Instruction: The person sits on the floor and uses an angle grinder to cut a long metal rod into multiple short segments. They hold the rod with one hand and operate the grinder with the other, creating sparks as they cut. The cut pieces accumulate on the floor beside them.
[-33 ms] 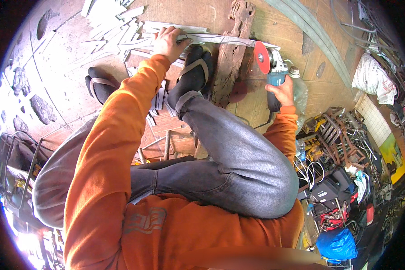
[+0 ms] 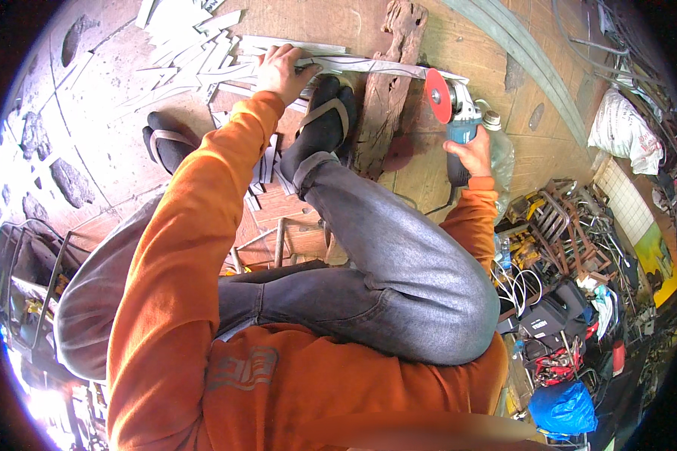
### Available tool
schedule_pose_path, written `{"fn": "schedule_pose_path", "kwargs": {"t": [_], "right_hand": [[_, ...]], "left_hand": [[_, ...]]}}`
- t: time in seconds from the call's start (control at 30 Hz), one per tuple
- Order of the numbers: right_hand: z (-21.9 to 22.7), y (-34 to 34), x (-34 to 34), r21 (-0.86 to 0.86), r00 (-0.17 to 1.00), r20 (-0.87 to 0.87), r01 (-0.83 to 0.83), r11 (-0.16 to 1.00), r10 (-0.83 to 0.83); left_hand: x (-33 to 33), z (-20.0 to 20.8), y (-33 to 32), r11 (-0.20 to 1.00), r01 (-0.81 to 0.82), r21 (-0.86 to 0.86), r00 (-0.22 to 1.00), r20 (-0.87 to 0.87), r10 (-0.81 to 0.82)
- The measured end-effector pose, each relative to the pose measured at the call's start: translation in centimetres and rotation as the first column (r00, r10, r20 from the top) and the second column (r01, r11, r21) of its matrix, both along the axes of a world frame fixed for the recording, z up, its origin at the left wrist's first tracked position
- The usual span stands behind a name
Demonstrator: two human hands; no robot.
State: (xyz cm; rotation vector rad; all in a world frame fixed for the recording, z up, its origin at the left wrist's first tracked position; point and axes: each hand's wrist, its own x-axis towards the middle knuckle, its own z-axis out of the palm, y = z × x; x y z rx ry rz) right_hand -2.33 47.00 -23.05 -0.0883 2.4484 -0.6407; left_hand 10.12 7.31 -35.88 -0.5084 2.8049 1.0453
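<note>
My left hand (image 2: 280, 74) is closed over a long, pale, thin strip (image 2: 380, 67), apparently metal, with the fingers on its far side and the thumb toward me. The strip runs to the right across a weathered wooden beam (image 2: 380, 113) lying on the floor. My right hand (image 2: 474, 153) is wrapped round the body of a blue and black angle grinder (image 2: 464, 131). Its red disc (image 2: 438, 96) stands by the strip's right part; whether they touch I cannot tell. My sandalled right foot (image 2: 326, 113) is just below the strip, left of the beam.
Cut pale strips (image 2: 195, 45) lie heaped at the far left. A clear plastic bottle (image 2: 502, 143) stands right beside the grinder. Long curved strips (image 2: 523, 56) and a white sack (image 2: 628, 129) lie farther right. Tools and scrap (image 2: 564, 233) crowd the right side, with a blue bag (image 2: 564, 410) nearer me.
</note>
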Motion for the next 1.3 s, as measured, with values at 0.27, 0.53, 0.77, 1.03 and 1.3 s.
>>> {"fn": "schedule_pose_path", "kwargs": {"t": [0.27,0.53,0.77,1.03,1.3], "right_hand": [[-0.1,0.0,-0.2,-0.012,0.999,0.002,-0.044,0.999,0.044],[-0.2,0.0,-0.2,0.015,0.998,0.002,-0.064,0.998,0.063],[0.2,-0.6,-0.2,-0.003,0.997,0.026,-0.076,0.997,0.077],[-0.4,-0.7,-0.4,-0.017,0.999,-0.025,-0.046,0.999,0.046],[0.5,-1.4,-1.6,0.037,0.993,0.096,-0.079,0.996,0.075]], "left_hand": [[0.1,-0.6,0.0,1.000,-0.010,0.030,0.999,-0.043,0.011],[0.1,-0.9,0.1,1.000,-0.011,0.013,0.999,-0.036,0.011],[0.0,-0.3,0.2,1.000,-0.013,-0.002,1.000,0.017,0.013],[0.1,-0.3,0.3,1.000,-0.023,0.006,1.000,0.016,0.023],[0.1,0.1,0.3,0.999,-0.036,0.035,0.999,0.031,0.035]]}}
